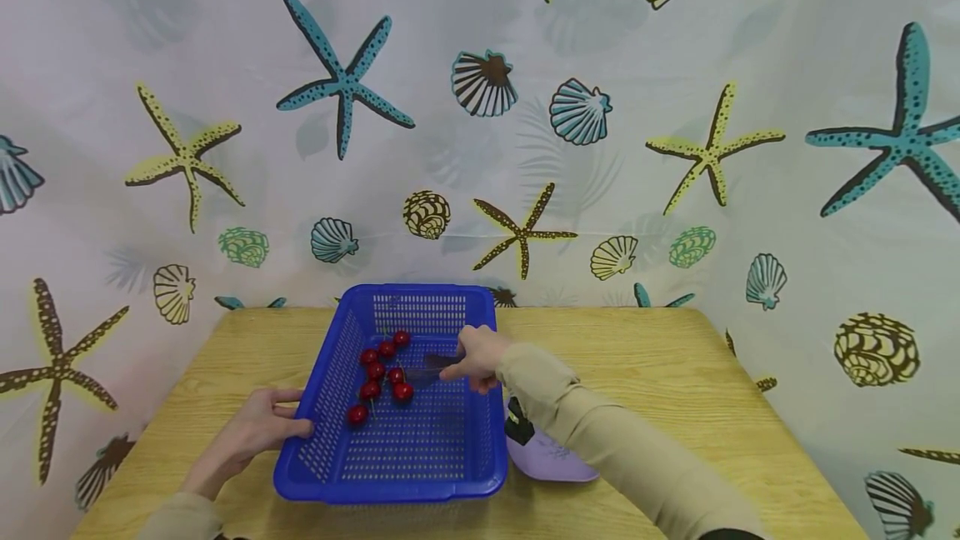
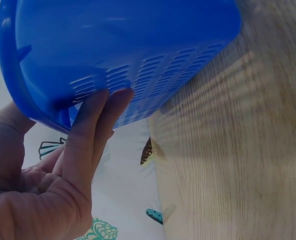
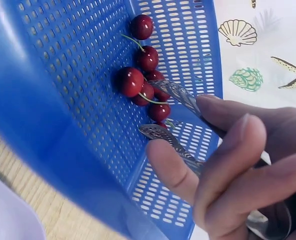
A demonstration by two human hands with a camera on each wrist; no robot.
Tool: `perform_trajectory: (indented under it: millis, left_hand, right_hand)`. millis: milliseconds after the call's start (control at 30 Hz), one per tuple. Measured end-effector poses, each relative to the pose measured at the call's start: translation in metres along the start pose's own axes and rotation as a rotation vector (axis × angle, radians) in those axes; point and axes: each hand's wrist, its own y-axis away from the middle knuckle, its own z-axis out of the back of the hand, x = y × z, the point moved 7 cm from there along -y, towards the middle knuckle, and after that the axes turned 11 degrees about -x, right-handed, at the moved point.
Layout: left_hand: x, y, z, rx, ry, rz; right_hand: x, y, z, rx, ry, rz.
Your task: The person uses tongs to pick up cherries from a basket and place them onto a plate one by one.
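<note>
A blue plastic basket (image 1: 390, 492) with slotted walls stands on the table. Several red cherries (image 1: 370, 390), some with green stems, lie toward its left side. My left hand (image 1: 258, 423) grips the basket's left rim, thumb over the edge and fingers (image 2: 83, 135) against the outer wall. Inside the basket, my right hand (image 1: 483, 357) holds metal tongs (image 3: 180, 95) with pierced tips. In the right wrist view the tong tips stand apart, one overlapping the cherries (image 3: 148, 92) and the other close beside the cluster. No cherry shows gripped between them.
A light purple dish (image 1: 551, 463) lies right of the basket, partly under my right forearm, with a black item (image 1: 519, 423) at its left side. The wooden table (image 1: 630, 357) reaches back to a hanging sheet (image 1: 420, 173) printed with starfish and shells.
</note>
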Motion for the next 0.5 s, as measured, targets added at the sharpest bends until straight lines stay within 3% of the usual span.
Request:
perform_trajectory:
  millis: [500]
  left_hand:
    - [0.001, 0.000, 0.000, -0.008, 0.005, -0.008]
  right_hand:
    - [0.010, -0.010, -0.028, 0.011, -0.020, -0.025]
